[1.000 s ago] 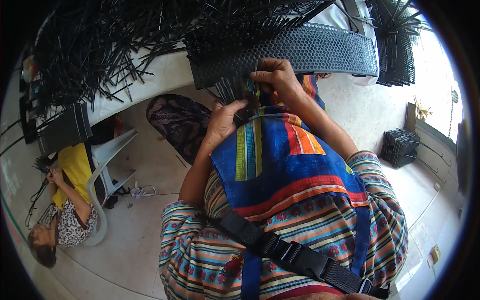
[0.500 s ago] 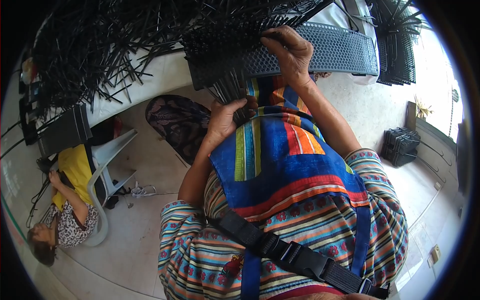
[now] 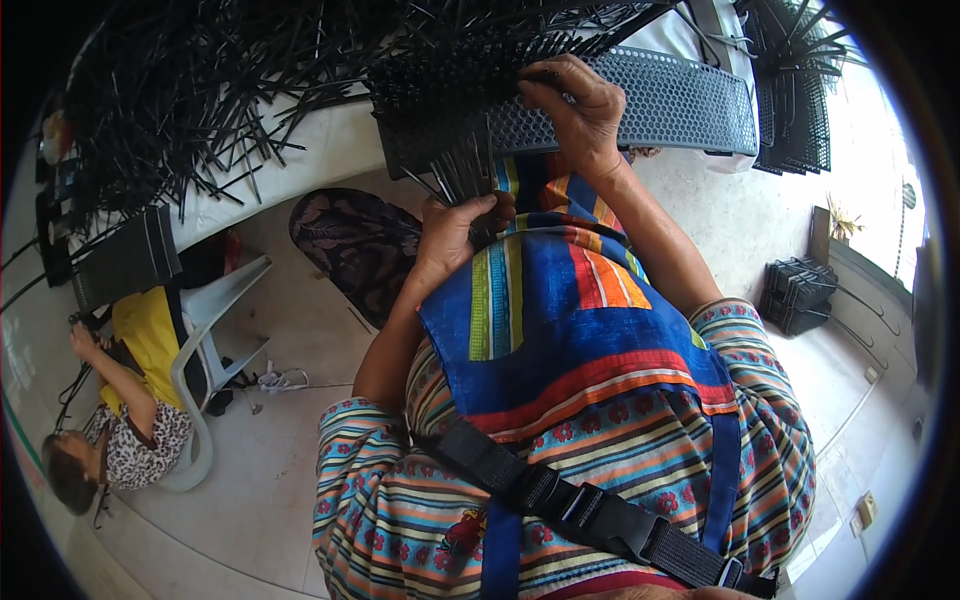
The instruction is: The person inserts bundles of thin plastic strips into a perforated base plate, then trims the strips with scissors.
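fingers [image 3: 472, 211] closed round a bundle of black strips [image 3: 464, 170], others bent close beside a perforated panel [image 3: 680, 100]

the left hand [image 3: 446, 238] grips the bundle by its lower end, just above the lap, thumb lying across it; the strips fan upward to the near edge of the panel. the right hand [image 3: 590, 108] is raised over the panel, its thumb and fingertips curled near each other with a narrow gap; whether a strip sits between them i cannot tell. next to it, on the panel's left part, a dense brush of short black pieces [image 3: 430, 85] stands up, while the right part shows bare round holes.

the panel lies along the near edge of a white-covered surface [image 3: 325, 150]. to its left, a tangled heap of loose black strips [image 3: 200, 90] spreads over the surface, some ends poking past the edge. more dark mesh panels [image 3: 795, 125] hang at the far right.

nearer the body is a blue apron [image 3: 540, 340] with bright stripes, and a black buckled strap [image 3: 610, 515]. off to the left, another person [image 3: 145, 440] sits on a pale chair [image 3: 190, 350]; on the right, black items [image 3: 798, 295] are stacked on the floor [image 3: 740, 215].
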